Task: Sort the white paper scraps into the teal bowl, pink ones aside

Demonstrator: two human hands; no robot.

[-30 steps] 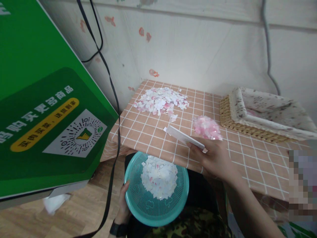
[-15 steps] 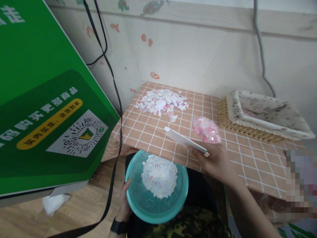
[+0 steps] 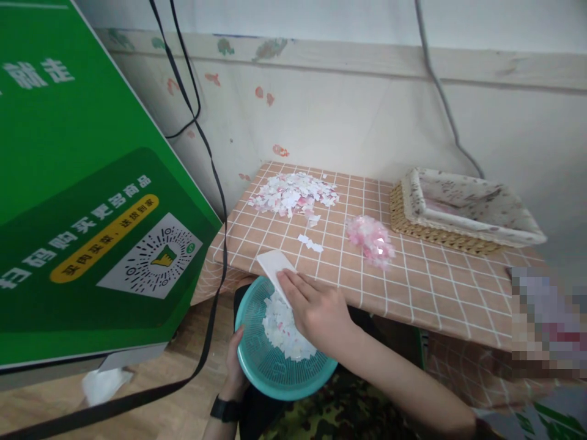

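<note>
My left hand (image 3: 235, 360) grips the left rim of a teal plastic colander (image 3: 257, 374), held at my lap below the table edge. Inside it lies a heap of white paper scraps (image 3: 284, 333) with a few pink bits. Over the colander's upper part, my right hand (image 3: 318, 308) is closed on a flat white card (image 3: 271, 264), tilted, its lower end hidden by the fingers. On the table just beyond are a few white paper pieces (image 3: 310, 243), a larger white and pink scrap pile (image 3: 291, 193) and a smaller shiny pink pile (image 3: 370, 238).
A lined wicker basket (image 3: 458, 235) stands at the right on the checked tablecloth (image 3: 422, 281). To the left rises a big green sign panel (image 3: 68, 153), with a black strap (image 3: 215, 287) hanging in front. The wall (image 3: 330, 122) runs behind the table.
My right hand has moved left and toward me, bringing the card from above the table to the colander. Several white pieces now lie near where the card was. My left hand keeps its grip.
</note>
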